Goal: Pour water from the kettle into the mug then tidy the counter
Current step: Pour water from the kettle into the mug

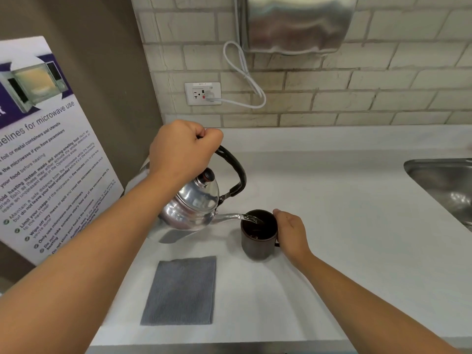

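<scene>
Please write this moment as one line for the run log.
step: pouring | left hand: grip on kettle handle, tilted | right hand: steadies mug | cloth: flat, untouched

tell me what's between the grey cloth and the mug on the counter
Nothing. In the head view, the stretch of white counter between the grey cloth and the mug is bare; the kettle hangs further back, above it.

- Shared workplace kitchenette.
- Microwave-use guidelines poster (48,154) posted on side wall.
- White counter (332,226) with steel sink (444,185).
- Wall-mounted steel dispenser (296,24) above a socket (203,93).
</scene>
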`<state>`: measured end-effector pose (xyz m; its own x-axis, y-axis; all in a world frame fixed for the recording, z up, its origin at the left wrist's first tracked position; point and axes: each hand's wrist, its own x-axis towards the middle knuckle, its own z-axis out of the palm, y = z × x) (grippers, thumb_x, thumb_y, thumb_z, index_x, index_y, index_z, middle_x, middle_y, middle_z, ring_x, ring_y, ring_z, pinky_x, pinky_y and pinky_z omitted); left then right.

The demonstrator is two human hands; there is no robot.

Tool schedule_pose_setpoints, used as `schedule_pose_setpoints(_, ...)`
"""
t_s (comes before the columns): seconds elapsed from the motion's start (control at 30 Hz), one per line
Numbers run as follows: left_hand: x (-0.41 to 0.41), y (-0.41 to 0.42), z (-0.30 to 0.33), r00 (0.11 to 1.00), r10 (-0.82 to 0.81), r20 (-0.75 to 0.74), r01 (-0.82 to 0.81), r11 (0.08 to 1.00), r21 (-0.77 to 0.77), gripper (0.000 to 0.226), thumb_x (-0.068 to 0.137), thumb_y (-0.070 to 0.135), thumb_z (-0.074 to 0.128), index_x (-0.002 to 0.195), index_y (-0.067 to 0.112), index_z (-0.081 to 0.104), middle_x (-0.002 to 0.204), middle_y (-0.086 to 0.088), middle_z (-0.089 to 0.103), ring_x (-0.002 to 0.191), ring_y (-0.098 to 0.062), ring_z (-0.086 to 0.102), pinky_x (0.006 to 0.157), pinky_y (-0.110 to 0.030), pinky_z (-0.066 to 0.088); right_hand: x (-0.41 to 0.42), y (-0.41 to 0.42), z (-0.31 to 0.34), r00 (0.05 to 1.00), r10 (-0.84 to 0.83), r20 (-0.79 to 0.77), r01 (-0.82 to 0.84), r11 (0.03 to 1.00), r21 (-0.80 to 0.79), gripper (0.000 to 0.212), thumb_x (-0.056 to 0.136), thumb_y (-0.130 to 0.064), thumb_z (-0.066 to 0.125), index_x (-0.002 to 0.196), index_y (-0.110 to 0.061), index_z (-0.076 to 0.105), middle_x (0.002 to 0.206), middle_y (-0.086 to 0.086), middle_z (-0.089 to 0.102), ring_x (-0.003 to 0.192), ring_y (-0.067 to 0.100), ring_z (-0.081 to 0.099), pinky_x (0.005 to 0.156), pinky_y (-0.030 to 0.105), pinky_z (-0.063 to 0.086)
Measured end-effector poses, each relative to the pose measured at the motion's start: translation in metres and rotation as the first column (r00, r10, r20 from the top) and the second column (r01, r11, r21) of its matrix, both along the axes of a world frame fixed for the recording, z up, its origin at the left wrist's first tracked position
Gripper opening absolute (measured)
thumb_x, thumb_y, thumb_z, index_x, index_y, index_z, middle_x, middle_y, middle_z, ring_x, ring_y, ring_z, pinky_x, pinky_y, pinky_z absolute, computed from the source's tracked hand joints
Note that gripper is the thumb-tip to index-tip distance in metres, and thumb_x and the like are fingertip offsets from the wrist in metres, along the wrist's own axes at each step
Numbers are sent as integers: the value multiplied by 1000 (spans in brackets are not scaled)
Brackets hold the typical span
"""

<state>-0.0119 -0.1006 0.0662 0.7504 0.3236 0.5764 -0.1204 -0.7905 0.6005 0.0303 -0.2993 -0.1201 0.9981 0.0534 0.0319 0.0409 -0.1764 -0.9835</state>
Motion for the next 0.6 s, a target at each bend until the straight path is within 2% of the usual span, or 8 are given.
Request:
schedule_pose_setpoints(0.1, 1, -2, 4, 1000, -5, -6, 5, 999, 42, 38, 72, 25, 52, 44, 13, 29, 45, -3, 24, 48, -18, 22, 50, -27, 24, 0, 0, 0, 1000, 0, 9, 0, 1000, -1, 43, 96, -19, 45, 57, -15, 27, 51, -3, 29, 46, 9, 27, 45, 21, 25)
schedule_pose_setpoints(0.17, 3, -3, 6, 1000, -8, -14, 9, 997, 73, 40, 73, 24, 52, 43, 14, 26, 42, 4, 20, 45, -15, 19, 48, -26, 22, 0, -1, -1, 1000, -2, 10, 2, 1000, -5, 44, 96, -20, 45, 56, -15, 27, 51, -3, 29, 47, 10, 27, 46, 21, 25)
schedule_pose_setpoints(0.23, 4, -3, 7, 1000, -3, -24, 5, 995, 97, 42, 73, 24, 52, 43, 14, 25, 36, 3, 18, 42, -14, 17, 46, -25, 20, 0, -1, -1, 1000, -8, 7, 8, 1000, -10, 44, 95, -20, 45, 56, -16, 26, 50, -4, 28, 46, 9, 27, 46, 22, 25)
schedule_pose_setpoints(0.6, 7, -6, 13, 999, 17, -37, -11, 984, 178, 41, 73, 27, 51, 41, 14, 29, 31, 2, 29, 38, -16, 21, 45, -24, 21, 0, 0, -1, 1000, 3, 30, -3, 1000, 13, 46, 95, -18, 45, 54, -18, 24, 46, -9, 27, 45, 8, 26, 44, 19, 25)
